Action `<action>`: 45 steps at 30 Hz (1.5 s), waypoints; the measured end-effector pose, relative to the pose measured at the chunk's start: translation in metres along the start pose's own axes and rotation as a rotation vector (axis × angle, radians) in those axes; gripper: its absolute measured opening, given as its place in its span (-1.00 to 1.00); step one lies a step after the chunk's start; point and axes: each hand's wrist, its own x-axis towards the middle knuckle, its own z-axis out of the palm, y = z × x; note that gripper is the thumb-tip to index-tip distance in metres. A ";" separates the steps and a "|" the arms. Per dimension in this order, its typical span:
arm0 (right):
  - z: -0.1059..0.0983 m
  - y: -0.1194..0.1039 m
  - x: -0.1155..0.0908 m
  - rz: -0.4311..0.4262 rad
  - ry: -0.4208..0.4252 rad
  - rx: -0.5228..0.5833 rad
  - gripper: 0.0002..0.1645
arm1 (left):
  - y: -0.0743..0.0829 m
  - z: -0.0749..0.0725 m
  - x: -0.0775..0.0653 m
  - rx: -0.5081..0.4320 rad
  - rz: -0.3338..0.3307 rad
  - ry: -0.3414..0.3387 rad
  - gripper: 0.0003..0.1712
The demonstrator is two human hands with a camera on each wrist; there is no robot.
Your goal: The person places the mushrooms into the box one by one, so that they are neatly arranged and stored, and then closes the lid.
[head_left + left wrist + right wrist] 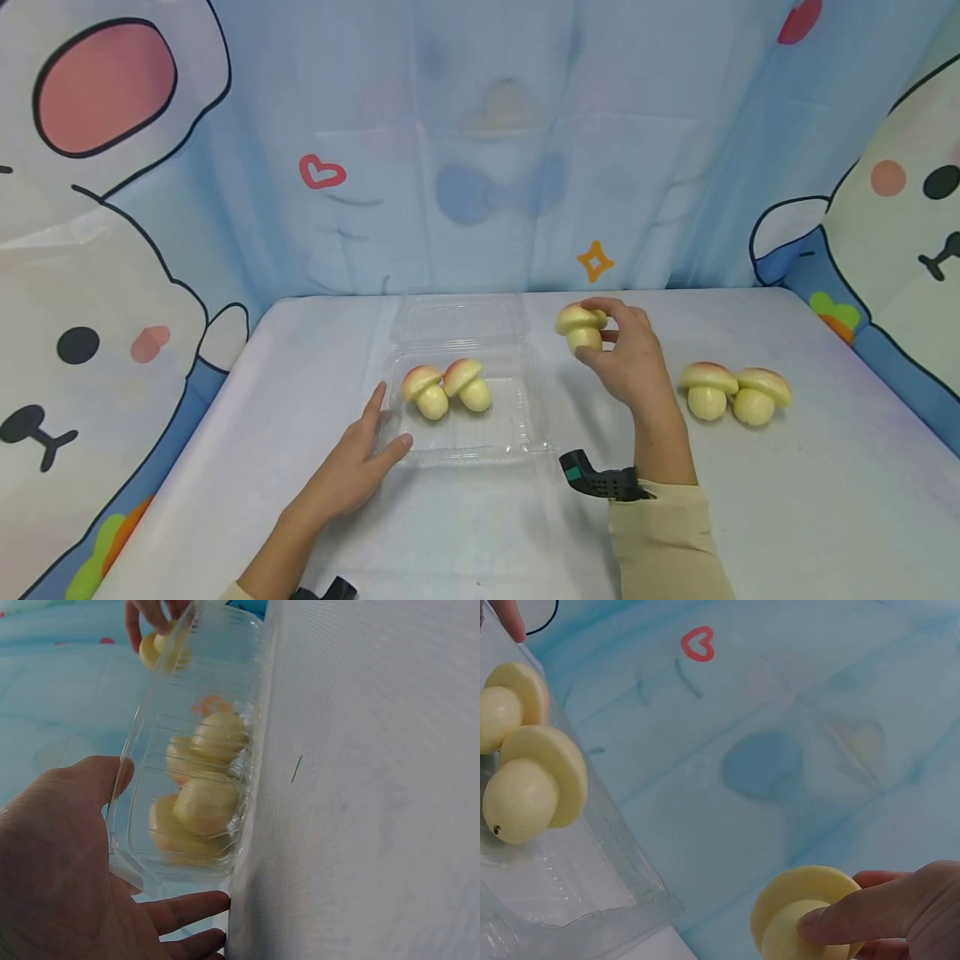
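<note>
A yellow toy mushroom (582, 327) with a reddish-topped cap is pinched in my right hand (628, 354), held up to the right of a clear plastic box (517, 408). Two similar mushrooms (467, 385) lie side by side in the left half of that box, whose lid (459, 320) is folded back behind it. My left hand (358, 462) rests against the box's left edge with thumb and fingers spread; the left wrist view shows the thumb at the rim and the other fingers low beside the wall. In the right wrist view, the thumb presses the held mushroom (802, 911).
Two more mushrooms (707, 390) stand touching each other on the white tablecloth (817, 508), right of my right forearm. A blue cartoon-printed curtain (480, 150) hangs behind the table and along both sides.
</note>
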 end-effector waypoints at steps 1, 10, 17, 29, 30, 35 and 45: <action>0.000 -0.001 0.000 0.006 -0.015 -0.005 -0.28 | 0.000 0.000 0.000 0.000 0.000 0.000 0.03; 0.002 -0.003 -0.002 -0.023 -0.072 -0.032 -0.30 | 0.001 0.001 0.000 -0.005 -0.006 0.001 0.02; 0.005 -0.006 -0.003 -0.048 -0.113 -0.035 -0.29 | 0.001 0.000 0.000 0.004 -0.006 0.002 0.02; 0.012 -0.009 -0.002 -0.085 -0.168 -0.065 -0.32 | 0.001 0.001 -0.001 0.008 0.000 0.006 0.02; 0.013 -0.010 -0.002 -0.085 -0.169 -0.069 -0.32 | 0.001 0.001 -0.001 0.008 0.001 0.007 0.02; 0.018 -0.014 -0.002 -0.078 -0.181 -0.087 -0.32 | 0.001 0.001 -0.001 0.007 0.001 0.010 0.02; 0.025 -0.020 -0.004 -0.074 -0.224 -0.096 -0.33 | 0.001 0.001 -0.001 0.000 0.008 0.009 0.03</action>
